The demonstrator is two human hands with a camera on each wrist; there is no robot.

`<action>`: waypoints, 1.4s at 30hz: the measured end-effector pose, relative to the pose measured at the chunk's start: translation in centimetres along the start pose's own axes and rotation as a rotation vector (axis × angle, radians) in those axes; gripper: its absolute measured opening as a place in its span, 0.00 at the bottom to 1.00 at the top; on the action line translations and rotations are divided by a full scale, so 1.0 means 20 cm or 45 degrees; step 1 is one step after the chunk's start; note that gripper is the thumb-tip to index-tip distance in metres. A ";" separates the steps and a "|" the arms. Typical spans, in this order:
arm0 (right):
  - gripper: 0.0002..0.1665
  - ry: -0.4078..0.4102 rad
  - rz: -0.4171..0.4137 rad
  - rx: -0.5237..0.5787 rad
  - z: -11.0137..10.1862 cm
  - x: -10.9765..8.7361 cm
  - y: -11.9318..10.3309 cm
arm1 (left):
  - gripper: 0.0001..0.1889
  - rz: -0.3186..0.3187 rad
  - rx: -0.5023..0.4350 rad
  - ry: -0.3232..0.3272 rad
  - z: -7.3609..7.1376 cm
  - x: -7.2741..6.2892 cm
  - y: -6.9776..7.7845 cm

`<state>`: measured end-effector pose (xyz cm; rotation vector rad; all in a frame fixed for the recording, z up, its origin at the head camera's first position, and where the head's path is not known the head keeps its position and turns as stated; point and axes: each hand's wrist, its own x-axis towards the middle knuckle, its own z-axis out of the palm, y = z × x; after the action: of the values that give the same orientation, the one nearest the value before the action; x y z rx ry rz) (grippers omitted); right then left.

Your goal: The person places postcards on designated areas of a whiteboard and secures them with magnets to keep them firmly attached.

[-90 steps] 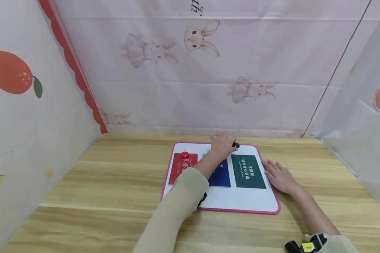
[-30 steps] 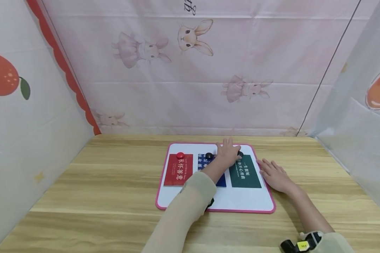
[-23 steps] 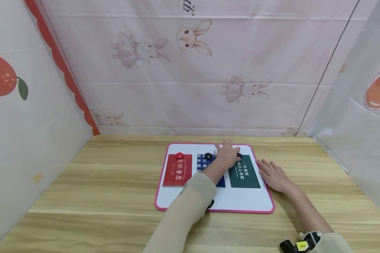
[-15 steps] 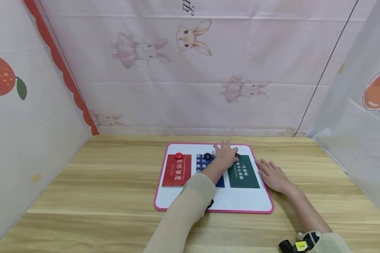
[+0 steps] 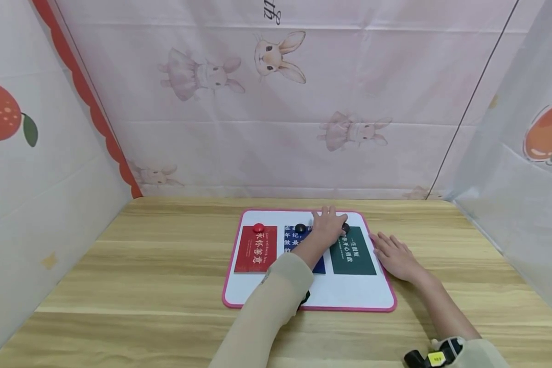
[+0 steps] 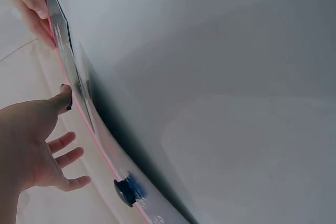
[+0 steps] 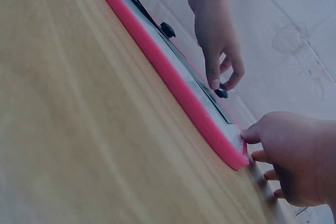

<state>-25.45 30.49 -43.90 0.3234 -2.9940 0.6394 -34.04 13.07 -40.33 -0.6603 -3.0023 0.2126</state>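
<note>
A whiteboard with a pink rim (image 5: 349, 309) lies on the wooden table, bearing red (image 5: 253, 251), blue (image 5: 321, 266) and green (image 5: 353, 255) cards. My left hand (image 5: 328, 226) reaches over it. Its thumb and a finger pinch a round black magnet (image 7: 222, 92) at the green card's upper edge; the other fingers are spread. A red magnet (image 5: 258, 228) sits on the red card's top, another black magnet (image 5: 300, 228) on the blue card's. My right hand (image 5: 397, 258) rests at the board's right side, thumb touching the rim in the right wrist view.
Behind the table (image 5: 142, 281) hangs a pink cloth backdrop (image 5: 239, 153) printed with rabbits. White sheets with fruit prints stand at the left (image 5: 64, 179) and right (image 5: 524, 214). My left forearm covers part of the blue card and board.
My left hand has brought the black magnet from beyond the green card's top edge onto that card. My right hand stays at the board's side. The head view has shifted slightly.
</note>
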 end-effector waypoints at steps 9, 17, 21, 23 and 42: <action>0.29 -0.010 0.004 0.011 -0.01 -0.01 -0.01 | 0.26 0.031 -0.018 -0.007 -0.02 0.01 0.04; 0.30 -0.019 0.017 0.001 0.00 0.00 0.00 | 0.25 0.005 -0.003 -0.020 0.00 0.00 0.04; 0.31 -0.029 0.026 0.009 0.00 0.00 0.00 | 0.25 0.001 -0.022 -0.033 0.00 0.00 0.03; 0.31 -0.034 0.030 0.013 0.00 0.00 -0.01 | 0.26 0.002 -0.032 -0.040 0.00 0.00 0.03; 0.31 -0.053 0.006 0.003 -0.02 0.01 0.00 | 0.24 -0.093 -0.157 0.059 -0.07 -0.02 -0.22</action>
<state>-25.68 30.55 -43.55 0.3343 -3.0345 0.6441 -35.43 9.03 -38.39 -0.5551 -3.0065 0.0083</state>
